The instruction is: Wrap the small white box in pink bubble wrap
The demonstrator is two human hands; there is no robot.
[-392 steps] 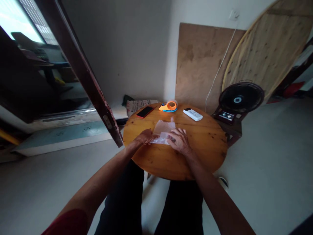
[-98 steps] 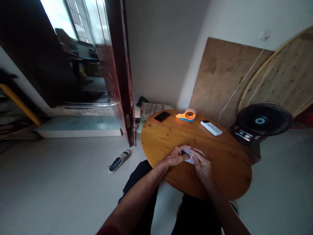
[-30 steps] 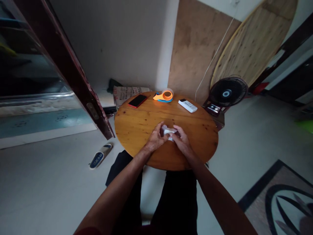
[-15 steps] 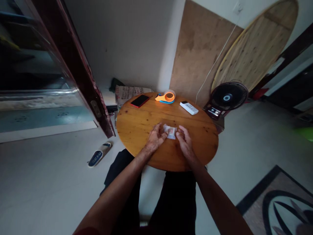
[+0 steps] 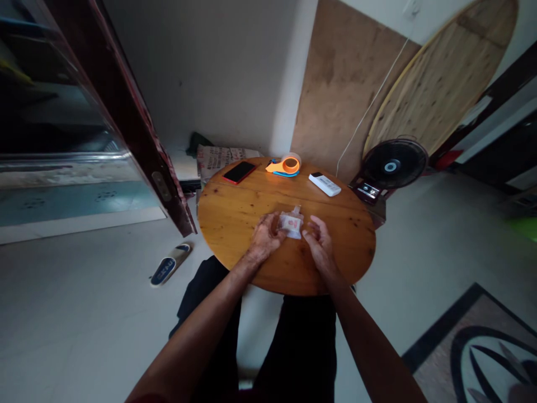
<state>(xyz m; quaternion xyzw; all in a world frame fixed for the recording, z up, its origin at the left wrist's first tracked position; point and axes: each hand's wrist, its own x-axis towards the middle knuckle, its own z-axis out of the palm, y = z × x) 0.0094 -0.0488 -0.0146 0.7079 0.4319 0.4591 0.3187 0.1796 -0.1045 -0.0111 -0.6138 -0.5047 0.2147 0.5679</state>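
A small clear plastic packet with a white and red print lies near the middle of the round wooden table. A narrow flap sticks up from its far edge. My left hand rests at the packet's left side, with thumb and fingers closed on that edge. On the other side, my right hand is half curled with its fingers apart. The right thumb is beside the packet's right edge; whether it touches I cannot tell.
An orange and blue tape dispenser, a red-edged phone and a white device with a dark end lie at the table's far side. A black fan stands to the right. One slipper is on the floor at left.
The far flap of the packet now stands out, and more of its print shows. My right hand has drawn slightly away to the right; my left hand has stayed at its edge.
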